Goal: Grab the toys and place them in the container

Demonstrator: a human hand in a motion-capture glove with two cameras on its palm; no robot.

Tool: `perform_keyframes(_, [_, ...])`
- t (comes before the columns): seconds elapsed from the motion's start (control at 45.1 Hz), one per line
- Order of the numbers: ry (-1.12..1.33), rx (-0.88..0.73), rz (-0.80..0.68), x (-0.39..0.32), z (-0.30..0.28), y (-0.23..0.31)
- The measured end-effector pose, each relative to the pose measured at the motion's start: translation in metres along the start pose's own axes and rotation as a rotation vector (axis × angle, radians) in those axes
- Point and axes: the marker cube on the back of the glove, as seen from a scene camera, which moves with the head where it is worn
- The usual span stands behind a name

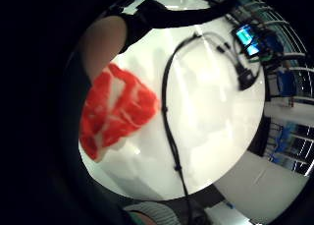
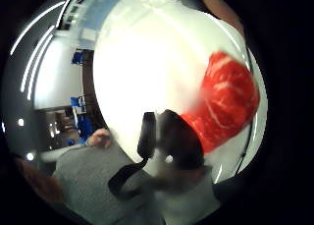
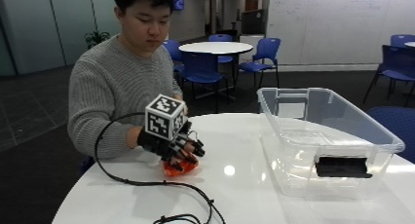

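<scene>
under the hand, a red toy lay on the counter, curled fingers closing on it; the bin stood well apart toward the person's left.

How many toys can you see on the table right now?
1. A red toy steak sits on the white table under the gloved right hand, left of the clear container. The hand could hide others.
</scene>
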Motion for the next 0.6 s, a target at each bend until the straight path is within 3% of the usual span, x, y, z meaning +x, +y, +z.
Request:
perform_keyframes(0.111, [0.069, -0.045, 0.029, -0.003, 0.039, 0.001])
perform_keyframes(0.288, [0.106, -0.055, 0.029, -0.004, 0.045, 0.004])
perform_keyframes(0.598, [0.065, 0.233, -0.035, -0.008, 0.049, 0.004])
